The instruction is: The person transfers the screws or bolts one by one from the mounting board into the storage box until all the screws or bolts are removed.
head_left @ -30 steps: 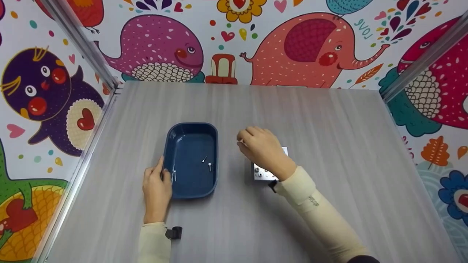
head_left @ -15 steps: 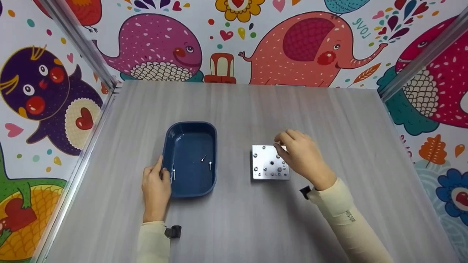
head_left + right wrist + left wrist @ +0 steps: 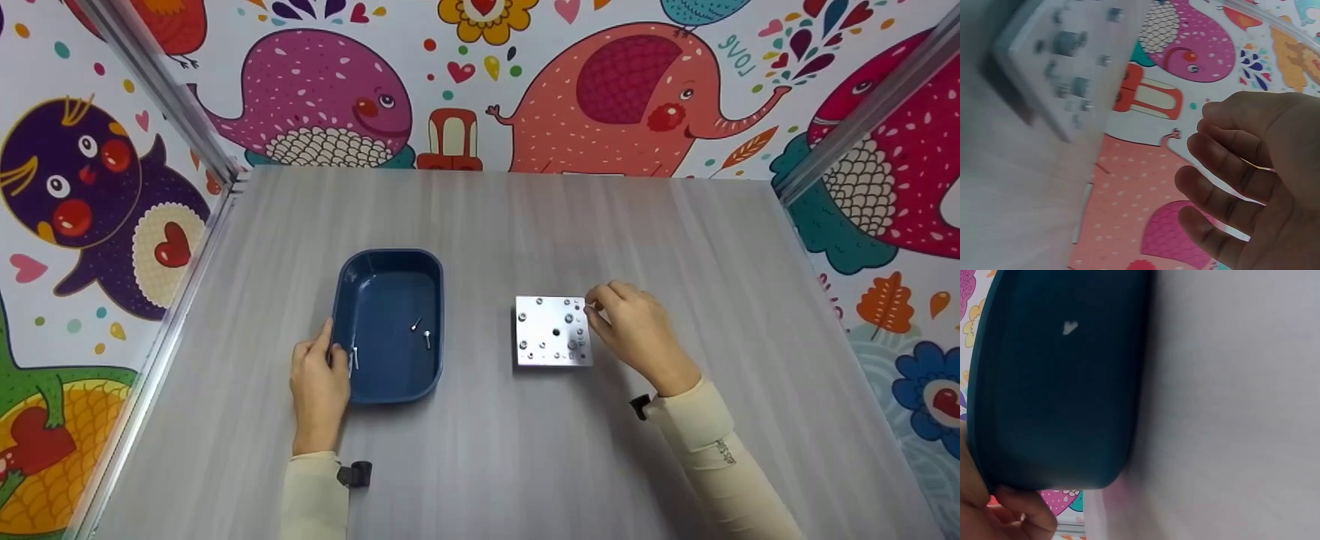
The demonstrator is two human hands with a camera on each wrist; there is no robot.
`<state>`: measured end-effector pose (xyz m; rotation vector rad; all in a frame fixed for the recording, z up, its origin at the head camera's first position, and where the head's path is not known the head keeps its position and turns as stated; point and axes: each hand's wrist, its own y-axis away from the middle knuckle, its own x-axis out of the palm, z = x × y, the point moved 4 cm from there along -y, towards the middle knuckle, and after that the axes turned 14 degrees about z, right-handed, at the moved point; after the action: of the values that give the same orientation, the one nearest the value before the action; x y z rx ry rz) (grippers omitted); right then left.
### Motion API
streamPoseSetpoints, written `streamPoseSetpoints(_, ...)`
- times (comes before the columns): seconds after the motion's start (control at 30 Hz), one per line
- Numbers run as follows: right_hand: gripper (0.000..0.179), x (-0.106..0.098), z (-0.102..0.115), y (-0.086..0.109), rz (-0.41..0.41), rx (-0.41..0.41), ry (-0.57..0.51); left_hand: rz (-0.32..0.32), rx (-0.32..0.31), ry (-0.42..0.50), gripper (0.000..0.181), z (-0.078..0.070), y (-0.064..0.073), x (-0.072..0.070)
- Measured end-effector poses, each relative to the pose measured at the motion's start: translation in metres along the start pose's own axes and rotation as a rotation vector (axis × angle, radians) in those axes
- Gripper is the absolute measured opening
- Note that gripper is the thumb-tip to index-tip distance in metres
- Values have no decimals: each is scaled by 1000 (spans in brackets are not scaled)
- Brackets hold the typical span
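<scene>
My left hand [image 3: 319,397] grips the left side of a dark blue tray [image 3: 386,296], thumb over the rim and fingers along the outside. Inside lie several small screws [image 3: 427,340]. To the right, a square silver metal plate [image 3: 541,330] carries screws of various sizes and a dark central hole. Right at its upper right corner are the fingertips of my right hand [image 3: 641,337]. In the right wrist view, the thumb and index fingertip [image 3: 1203,127] meet while the other fingers curve loosely apart; I cannot tell whether something tiny is pinched there.
Everything stands on a grey wood-grain table [image 3: 480,465]. Metal frame posts [image 3: 161,82] and printed cartoon panels [image 3: 465,75] border its back and sides. A gap of bare tabletop separates the tray from the plate.
My right hand has moved right from between the tray and the plate, across the plate to its upper right corner, uncovering the plate's top. The left hand keeps its hold on the tray.
</scene>
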<state>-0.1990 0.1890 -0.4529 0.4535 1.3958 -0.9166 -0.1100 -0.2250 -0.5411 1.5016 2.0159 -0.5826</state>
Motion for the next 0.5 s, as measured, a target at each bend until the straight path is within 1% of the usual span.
streamPoseSetpoints(0.13, 8, 17, -7, 3, 25, 32, -24, -1, -7, -1, 44, 1, 0, 0)
streamPoseSetpoints(0.37, 10, 46, -16, 8, 103, 105, -59, -13, 5, -2, 44, 1, 0, -1)
streamPoseSetpoints(0.5, 9, 57, -17, 11, 146, 139, -56, -9, 6, -1, 44, 1, 0, 0)
